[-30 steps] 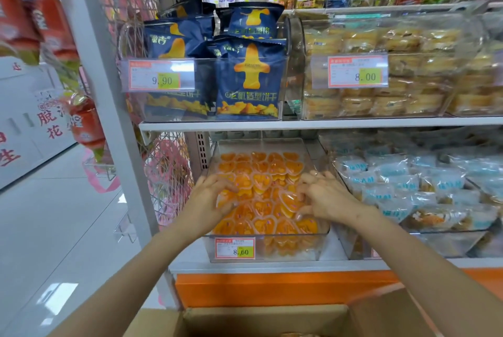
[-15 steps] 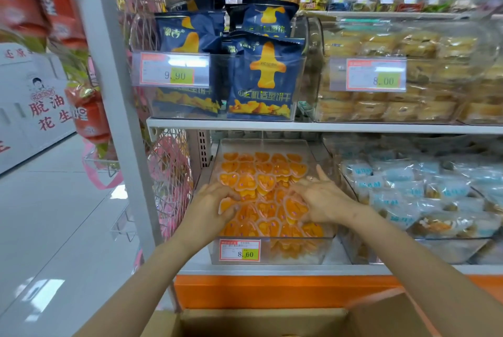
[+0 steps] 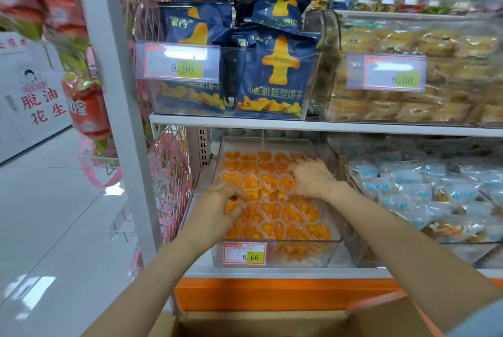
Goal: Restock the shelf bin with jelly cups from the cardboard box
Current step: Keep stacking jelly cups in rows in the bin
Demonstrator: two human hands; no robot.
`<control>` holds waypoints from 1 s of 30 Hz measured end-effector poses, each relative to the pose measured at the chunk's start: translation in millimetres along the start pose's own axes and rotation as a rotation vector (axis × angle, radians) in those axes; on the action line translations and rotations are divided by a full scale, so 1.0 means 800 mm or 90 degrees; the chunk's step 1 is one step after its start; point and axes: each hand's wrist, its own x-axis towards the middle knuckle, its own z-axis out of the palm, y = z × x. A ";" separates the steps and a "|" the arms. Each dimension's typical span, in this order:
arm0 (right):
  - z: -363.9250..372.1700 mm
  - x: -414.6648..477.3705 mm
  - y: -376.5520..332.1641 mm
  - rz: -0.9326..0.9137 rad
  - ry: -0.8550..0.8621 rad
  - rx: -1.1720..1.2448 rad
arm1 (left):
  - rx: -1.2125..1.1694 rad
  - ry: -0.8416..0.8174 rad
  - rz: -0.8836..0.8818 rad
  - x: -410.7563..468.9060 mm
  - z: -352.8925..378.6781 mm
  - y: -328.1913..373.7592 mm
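A clear plastic shelf bin (image 3: 304, 256) with an 8.60 price tag stands on the lower shelf. It is packed with orange heart-shaped jelly cups (image 3: 288, 214). My left hand (image 3: 215, 208) is at the bin's left side, fingers curled and pinching a cup in the top layer. My right hand (image 3: 313, 178) reaches further back on the right, fingers bent down around cups there. The open cardboard box (image 3: 258, 323) sits at the bottom edge below the shelf; its inside is hidden.
Above are bins of blue biscuit bags (image 3: 269, 69) and wrapped cakes (image 3: 408, 86). To the right a bin holds pale blue snack packs (image 3: 424, 189). A white shelf post (image 3: 119, 108) and a pink-netted wire rack (image 3: 168, 173) stand left, then the open aisle floor (image 3: 49, 214).
My right hand has moved deeper and up toward the back of the bin. My left hand shifted slightly right and curled onto a cup. The view has drawn closer to the shelf.
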 end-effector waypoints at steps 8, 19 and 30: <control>0.018 -0.008 -0.003 0.017 0.049 -0.014 | -0.015 -0.008 0.007 0.000 0.003 0.006; 0.029 -0.015 -0.016 0.058 0.105 -0.007 | 0.054 -0.025 0.036 -0.004 0.013 0.000; 0.019 -0.015 -0.015 0.019 0.162 0.084 | 0.115 -0.040 0.053 0.018 0.012 0.002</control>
